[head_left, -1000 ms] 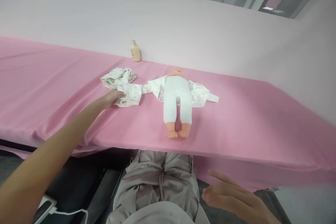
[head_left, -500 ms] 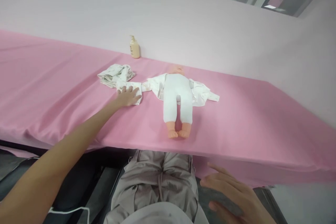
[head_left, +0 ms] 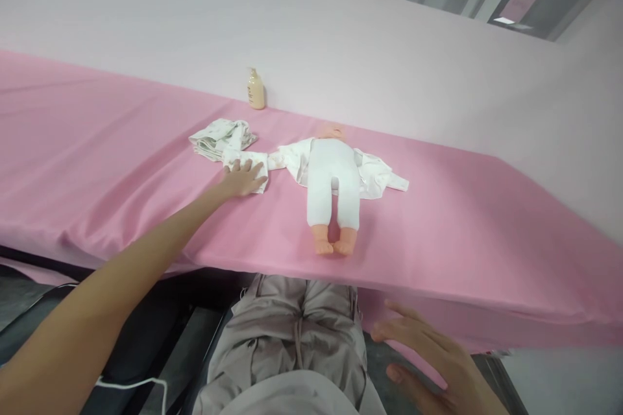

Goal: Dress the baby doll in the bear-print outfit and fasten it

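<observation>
My left hand (head_left: 242, 179) lies flat, fingers spread, on a small folded white cloth (head_left: 260, 163) with a faint print. Just behind it sits a looser pile of folded printed cloth (head_left: 221, 137). To the right, a baby doll (head_left: 333, 172) in white lies on its back, bare feet toward me. A white baby shirt (head_left: 374, 174) is spread out beneath the doll, its sleeves stretched to both sides. My right hand (head_left: 428, 353) hovers in front of the table edge, fingers apart, holding nothing.
Pink cloth covers the long table (head_left: 462, 227) and hangs over its front edge. A pump bottle (head_left: 256, 89) stands at the back against the pale wall (head_left: 160, 19). Below on the left are a dark seat (head_left: 131, 343) and a white cable (head_left: 131, 385).
The camera view has shifted slightly, so the table items appear a little further right. My left hand stays on the folded cloth, and my right hand is almost unmoved.
</observation>
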Motion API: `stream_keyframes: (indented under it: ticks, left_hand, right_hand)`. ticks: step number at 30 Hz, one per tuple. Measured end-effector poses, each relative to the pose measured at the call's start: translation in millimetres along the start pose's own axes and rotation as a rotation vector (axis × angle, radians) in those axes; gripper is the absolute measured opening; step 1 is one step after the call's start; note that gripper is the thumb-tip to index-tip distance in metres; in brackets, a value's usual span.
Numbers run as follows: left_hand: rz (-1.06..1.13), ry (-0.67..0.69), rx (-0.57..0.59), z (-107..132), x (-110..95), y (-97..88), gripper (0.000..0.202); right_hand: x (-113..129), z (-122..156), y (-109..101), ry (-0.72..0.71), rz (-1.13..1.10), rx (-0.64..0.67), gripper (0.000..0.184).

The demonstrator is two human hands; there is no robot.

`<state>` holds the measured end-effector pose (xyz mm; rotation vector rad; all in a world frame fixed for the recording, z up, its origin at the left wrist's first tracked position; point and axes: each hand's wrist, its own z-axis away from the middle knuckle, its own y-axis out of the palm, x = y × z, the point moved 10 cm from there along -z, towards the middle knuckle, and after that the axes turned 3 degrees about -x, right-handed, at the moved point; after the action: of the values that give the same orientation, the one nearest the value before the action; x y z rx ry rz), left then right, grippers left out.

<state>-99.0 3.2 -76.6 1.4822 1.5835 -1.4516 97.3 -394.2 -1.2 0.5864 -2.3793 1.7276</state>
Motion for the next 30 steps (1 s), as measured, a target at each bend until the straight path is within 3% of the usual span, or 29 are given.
stream_keyframes:
  ticks: [2,7,9,30]
  left_hand:
    - [-0.162,0.023,0.037,-2.9,1.2,3.7,0.052]
    - [-0.862,-0.032,0.246,-11.3,22.1,18.3,0.061]
    - [-0.986,-0.009,0.292,-11.9,24.1,21.6,0.063]
    - [-1.04,0.009,0.294,-8.1,19.7,21.8,0.062]
  right_hand:
    - [0.2,0.2,1.2,-0.007,-0.011,0.003,0.026]
    - [-9.1,1.7,7.7,0.097,-0.035,0.04,0.026]
    - [-8.4,1.3,7.8,0.101,-0.041,0.039,0.025]
    - [-8.5,2.2,10.6,0.1,-0.079,0.044,0.025]
